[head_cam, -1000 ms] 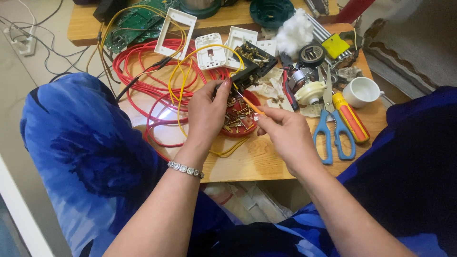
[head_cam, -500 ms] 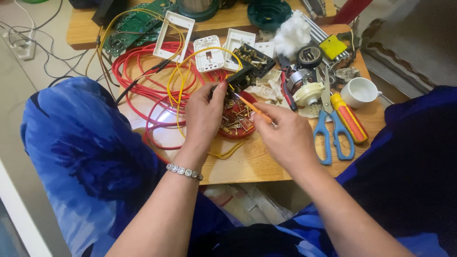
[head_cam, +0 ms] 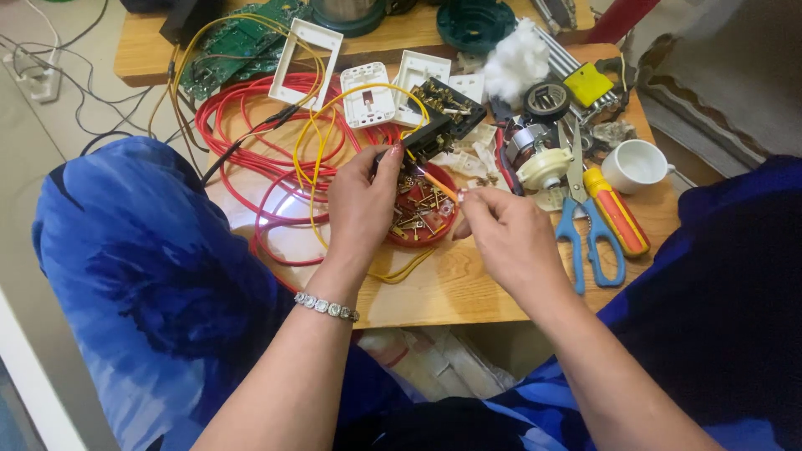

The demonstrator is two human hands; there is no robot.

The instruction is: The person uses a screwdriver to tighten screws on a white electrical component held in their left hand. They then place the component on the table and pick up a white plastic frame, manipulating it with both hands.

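While hands work above, red dish (head_cam: pixel 434 236) holds brass screws (head_cam: pixel 418 209).

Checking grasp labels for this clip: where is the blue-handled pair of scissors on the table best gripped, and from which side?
Take the scissors by the blue finger loops, coming from the near table edge. The loops point toward the person, while the blades point away into the clutter. The orange-handled screwdriver lies close on their right, so approach from the left, where the right hand is.
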